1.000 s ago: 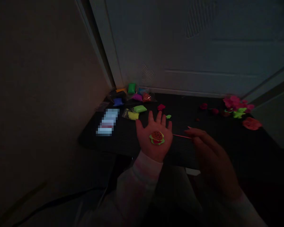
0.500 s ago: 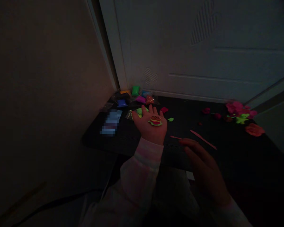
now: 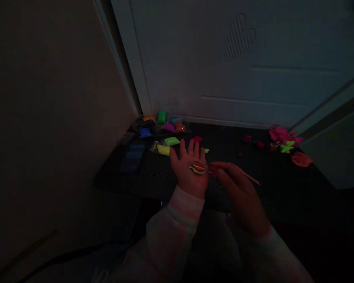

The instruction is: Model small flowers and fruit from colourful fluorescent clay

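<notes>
My left hand (image 3: 191, 173) is palm up with its fingers spread. On its palm lies a small clay hamburger (image 3: 198, 168) with a brown speckled bun, yellow and red layers and a green frilly edge. My right hand (image 3: 243, 192) is just to the right, thumb and fingertips drawn together close to the left palm's edge. A pale pink tip of a small modelling tool (image 3: 210, 171) shows at these fingertips. I cannot make out whether they grip it. Beyond the right fingers lies a longer pink modelling tool (image 3: 250, 178), partly hidden by the hand.
On the dark table (image 3: 165, 179) are a light green clay packet (image 3: 171, 141), a yellow one (image 3: 163, 150) and several coloured packets (image 3: 162, 116) at the back left. A pixelated item (image 3: 132, 156) lies at left. Pink flowers (image 3: 280, 135) and a yellow-green figure (image 3: 287, 146) sit at right.
My right hand has moved left toward the left palm, and its fingertips have come together. My left hand has come nearer with the hamburger on it. The view has shifted slightly and darkened.
</notes>
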The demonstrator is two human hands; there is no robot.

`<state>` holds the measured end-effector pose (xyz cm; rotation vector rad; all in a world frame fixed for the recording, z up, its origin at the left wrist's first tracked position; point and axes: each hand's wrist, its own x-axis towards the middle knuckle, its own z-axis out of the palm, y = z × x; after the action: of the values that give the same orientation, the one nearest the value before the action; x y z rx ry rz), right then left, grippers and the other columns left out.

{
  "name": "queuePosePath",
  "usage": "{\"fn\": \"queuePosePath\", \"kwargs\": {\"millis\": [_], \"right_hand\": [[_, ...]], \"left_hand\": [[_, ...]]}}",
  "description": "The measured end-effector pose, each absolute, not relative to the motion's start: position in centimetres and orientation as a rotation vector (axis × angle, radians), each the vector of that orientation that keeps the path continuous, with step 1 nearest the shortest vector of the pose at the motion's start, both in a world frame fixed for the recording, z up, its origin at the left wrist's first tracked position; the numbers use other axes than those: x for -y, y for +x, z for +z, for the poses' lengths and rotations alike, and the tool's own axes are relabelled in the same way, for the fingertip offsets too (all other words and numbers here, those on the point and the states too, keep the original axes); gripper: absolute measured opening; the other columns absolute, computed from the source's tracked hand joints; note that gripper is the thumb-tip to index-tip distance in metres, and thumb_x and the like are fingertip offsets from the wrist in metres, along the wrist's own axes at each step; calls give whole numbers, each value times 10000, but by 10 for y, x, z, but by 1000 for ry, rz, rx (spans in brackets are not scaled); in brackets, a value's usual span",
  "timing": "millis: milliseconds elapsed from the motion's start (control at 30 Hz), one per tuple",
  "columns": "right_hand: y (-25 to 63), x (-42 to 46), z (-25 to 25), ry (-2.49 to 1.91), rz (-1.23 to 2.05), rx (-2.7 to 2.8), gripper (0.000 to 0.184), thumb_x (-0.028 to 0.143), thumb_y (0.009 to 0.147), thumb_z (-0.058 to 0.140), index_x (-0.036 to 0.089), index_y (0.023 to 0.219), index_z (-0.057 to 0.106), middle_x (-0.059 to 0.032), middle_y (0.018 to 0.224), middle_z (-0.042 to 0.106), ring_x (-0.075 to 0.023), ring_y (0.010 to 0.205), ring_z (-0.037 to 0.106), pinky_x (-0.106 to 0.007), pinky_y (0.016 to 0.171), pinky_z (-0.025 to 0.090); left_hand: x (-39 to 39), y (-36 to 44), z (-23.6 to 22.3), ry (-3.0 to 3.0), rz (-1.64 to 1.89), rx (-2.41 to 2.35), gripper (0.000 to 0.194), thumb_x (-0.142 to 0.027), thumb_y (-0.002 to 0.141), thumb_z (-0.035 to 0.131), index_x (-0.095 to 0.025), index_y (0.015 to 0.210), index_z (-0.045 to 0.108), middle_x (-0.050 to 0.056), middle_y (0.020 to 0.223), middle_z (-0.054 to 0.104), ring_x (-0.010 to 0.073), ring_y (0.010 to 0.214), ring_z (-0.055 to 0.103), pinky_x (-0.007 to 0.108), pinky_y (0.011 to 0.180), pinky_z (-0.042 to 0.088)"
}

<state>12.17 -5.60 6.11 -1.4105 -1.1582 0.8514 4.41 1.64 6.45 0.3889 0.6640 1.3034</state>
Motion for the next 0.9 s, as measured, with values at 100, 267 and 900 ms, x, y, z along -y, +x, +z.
{"fn": "queuePosePath", "kwargs": {"millis": [100,267,900], "right_hand": [[120,48,64,-1420,900,1163,260,418,759,470,207,853,589,-11,829,629,-147,802,565,-274,710,451],[123,44,62,-1375,1082,1167,254,413,703,551,210,852,581,-3,849,632,-149,813,566,-274,713,447],[133,70,70,-1229,1105,1510,164,289,713,588,226,861,559,-15,892,541,-150,849,527,-285,747,422]], "left_hand": [[-11,47,63,435,1294,-607,636,-545,783,11,-218,1314,134,52,1346,338,130,1201,357,301,927,382],[-7,48,65,471,1304,-542,629,-553,791,27,-227,1303,193,39,1336,357,131,1211,340,312,960,334],[-4,40,73,504,1175,-206,635,-619,773,109,-256,1218,380,12,1268,440,175,1216,329,360,992,257]]}}
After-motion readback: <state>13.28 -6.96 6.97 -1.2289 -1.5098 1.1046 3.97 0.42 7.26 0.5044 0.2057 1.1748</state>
